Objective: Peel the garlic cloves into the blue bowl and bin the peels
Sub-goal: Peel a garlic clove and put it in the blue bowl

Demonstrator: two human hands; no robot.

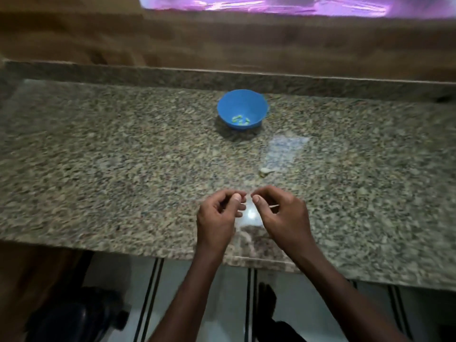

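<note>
Working close together over the near edge of a speckled granite countertop (123, 149), a person's left hand (219, 213) and right hand (281, 213) hover with fingers curled inward, thumb tips almost meeting. The right hand appears to pinch a thin pale sliver — probably garlic skin (274, 206) — between thumb and fingers; whether the left hand holds a clove cannot be told, since its curled fingers hide the gap. Farther back, slightly right of centre, sits a small round blue plastic bowl (243, 101) with a few pale peeled garlic cloves (240, 119) lying at its bottom. Between bowl and hands, to the right, a lone pale scrap (266, 171) lies on the stone — clove or peel, too blurred to say. Done well, the peeling likely calls for nails catching the skin at one tip and drawing it off in strips, keeping loose peel gathered in one hand for the bin. No bin is plainly visible; dark shapes on the floor (197, 280) below the counter are cut off and murky.
</note>
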